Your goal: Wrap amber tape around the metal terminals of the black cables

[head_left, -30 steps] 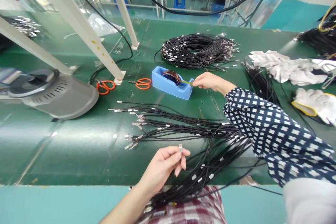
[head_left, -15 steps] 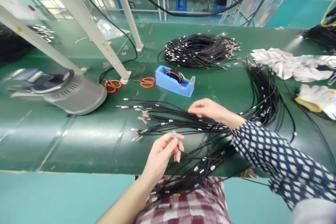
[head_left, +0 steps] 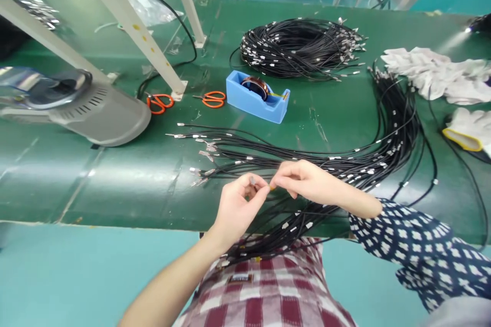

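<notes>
My left hand (head_left: pixel 241 204) is closed round a cable end, whose small silver connector (head_left: pixel 252 180) pokes up between the fingers. Touching its fingertips, my right hand (head_left: pixel 307 181) pinches a small piece of yellow tape (head_left: pixel 272 187). Under and behind both hands, black cables (head_left: pixel 261 156) lie across the green table, their metal ends fanned out to the left. More black cables (head_left: pixel 295 227) hang over the front edge onto the checked apron. A blue dispenser (head_left: pixel 257 97) with a roll of amber tape stands behind the hands.
Two orange-handled scissors (head_left: pixel 214 99) (head_left: pixel 160 103) lie left of the dispenser. A grey device (head_left: pixel 103 115) and white posts (head_left: pixel 153 51) stand at the left. Behind is a coiled cable bundle (head_left: pixel 295 46); white gloves (head_left: pixel 441 74) lie at the right.
My right hand has come toward my left, bringing the yellow tape to its fingertips. The view has tilted down, so the table appears higher.
</notes>
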A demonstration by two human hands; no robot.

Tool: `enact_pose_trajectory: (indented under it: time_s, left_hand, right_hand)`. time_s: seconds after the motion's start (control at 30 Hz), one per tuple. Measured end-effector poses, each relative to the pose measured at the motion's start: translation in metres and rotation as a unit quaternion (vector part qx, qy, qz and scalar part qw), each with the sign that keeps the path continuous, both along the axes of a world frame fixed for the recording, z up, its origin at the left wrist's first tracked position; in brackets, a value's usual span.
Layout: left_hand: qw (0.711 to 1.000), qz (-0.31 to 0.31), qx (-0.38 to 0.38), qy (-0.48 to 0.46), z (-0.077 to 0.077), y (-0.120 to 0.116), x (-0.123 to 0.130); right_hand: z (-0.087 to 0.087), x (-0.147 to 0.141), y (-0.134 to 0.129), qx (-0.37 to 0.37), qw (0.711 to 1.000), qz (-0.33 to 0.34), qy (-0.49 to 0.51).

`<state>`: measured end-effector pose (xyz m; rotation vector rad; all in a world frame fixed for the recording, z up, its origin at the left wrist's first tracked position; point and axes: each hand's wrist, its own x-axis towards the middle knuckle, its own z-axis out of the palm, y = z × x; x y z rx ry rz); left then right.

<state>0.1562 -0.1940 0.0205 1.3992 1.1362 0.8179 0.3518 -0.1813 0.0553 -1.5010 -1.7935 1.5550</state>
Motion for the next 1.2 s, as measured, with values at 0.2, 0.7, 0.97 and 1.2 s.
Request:
enact_pose_trajectory:
  time_s: [0.2, 0.7, 0.97, 1.2]
  left_hand:
    - [0.995, 0.043, 0.082, 0.025, -0.007, -0.007, 0.001]
    - [0.97, 0.047, -0.168, -0.168, -0.013, 0.003, -0.004]
    - [0.945, 0.044, -0.155, -0.285, -0.008, -0.001, -0.006]
    - [0.955, 0.015, -0.125, -0.27, -0.007, -0.008, -0.008]
  right_hand:
    - [-0.018, -0.012, -0.011, -0.069, 0.986, -0.126, 0.08]
    - [-0.032, -0.03, -0.029, 0.155, 0.974, -0.158, 0.045]
    - [-0.018, -0.016, -0.018, 0.129, 0.973, -0.186, 0.054]
    - [-0.006, -0.022, -0.008, 0.07, 0.983, -0.115, 0.127]
